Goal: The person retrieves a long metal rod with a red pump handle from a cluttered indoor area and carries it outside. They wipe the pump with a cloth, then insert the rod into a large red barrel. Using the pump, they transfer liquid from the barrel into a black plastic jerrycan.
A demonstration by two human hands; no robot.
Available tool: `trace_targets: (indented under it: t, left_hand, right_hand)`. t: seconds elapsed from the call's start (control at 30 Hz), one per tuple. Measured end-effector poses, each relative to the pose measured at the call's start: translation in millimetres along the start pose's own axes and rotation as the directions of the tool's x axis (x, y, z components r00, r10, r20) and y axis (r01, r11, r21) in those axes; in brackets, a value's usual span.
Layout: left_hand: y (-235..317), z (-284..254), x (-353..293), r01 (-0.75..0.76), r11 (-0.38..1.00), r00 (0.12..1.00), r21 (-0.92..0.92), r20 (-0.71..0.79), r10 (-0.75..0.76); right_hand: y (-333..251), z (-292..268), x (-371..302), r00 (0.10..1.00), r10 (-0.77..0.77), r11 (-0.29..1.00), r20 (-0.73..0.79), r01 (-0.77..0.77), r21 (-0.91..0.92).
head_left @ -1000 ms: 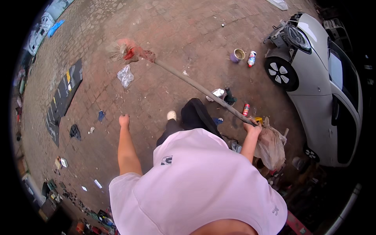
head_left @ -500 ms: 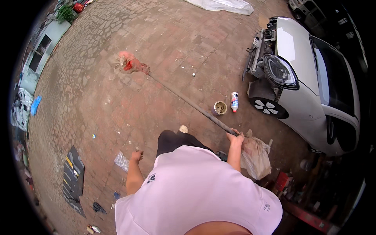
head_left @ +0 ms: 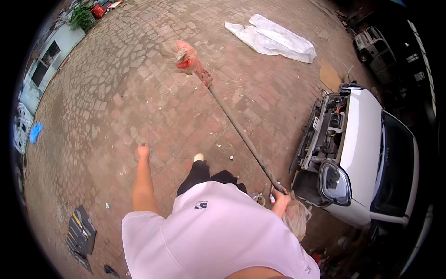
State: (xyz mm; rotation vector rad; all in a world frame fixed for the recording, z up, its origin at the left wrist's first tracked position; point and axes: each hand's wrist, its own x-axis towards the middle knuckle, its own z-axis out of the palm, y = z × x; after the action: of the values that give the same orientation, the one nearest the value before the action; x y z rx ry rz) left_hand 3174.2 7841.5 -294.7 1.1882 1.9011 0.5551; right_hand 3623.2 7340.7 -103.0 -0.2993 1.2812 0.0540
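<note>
My right hand [head_left: 280, 201] grips the end of a long pole [head_left: 242, 134]. At the pole's far end is a wrapped bundle of reddish and tan cloth or mesh [head_left: 195, 66], held out over the paving. A pale plastic bag [head_left: 296, 217] hangs by the same hand; whether the fingers also hold it is hidden. My left hand [head_left: 143, 151] swings out ahead on the left, fingers curled, and I make out nothing in it. Near my right wrist stand a small tub [head_left: 259, 199] and a white bottle [head_left: 272, 198], both partly covered by my body and arm.
A white car [head_left: 362, 153] with its front stripped open stands close on the right. Ahead, a white sheet [head_left: 274, 38] and a brown flat board [head_left: 330, 75] lie on the brick paving [head_left: 153, 102]. Dark panel pieces [head_left: 81, 235] lie at left, farther off a blue bag [head_left: 36, 133].
I have walked forward: the tub and bottle are now beside me, and the white sheet is nearer. My left arm has swung forward. The pole points more straight ahead.
</note>
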Motion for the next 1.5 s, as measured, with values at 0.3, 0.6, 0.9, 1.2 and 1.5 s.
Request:
trace_targets:
  t: [0.3,0.6,0.9,1.2,1.5]
  left_hand:
    - [572,224,82,-0.863,0.478,0.459,0.164,-0.14,0.877]
    - [785,431,228,-0.735,0.459,0.59,0.499,0.136,0.796]
    - [1027,621,320,-0.734,0.402,0.514,0.547,0.061,0.856]
    - [1200,846,417,-0.732,0.439,0.632,0.521,0.279,0.723]
    - [1354,1065,397,-0.799,0.388,0.564,0.459,0.349,0.748]
  right_hand:
    - [139,176,30,0.999,-0.038,0.998,0.013,0.037,0.046]
    - [304,381,51,0.991,-0.099,0.994,0.087,0.096,0.045]
    - [426,583,60,0.965,-0.243,0.943,0.097,0.212,0.256]
    - [495,754,10,0.897,-0.441,0.822,-0.01,0.409,0.397]
    - [449,878,41,0.843,-0.532,0.728,-0.08,0.504,0.465]
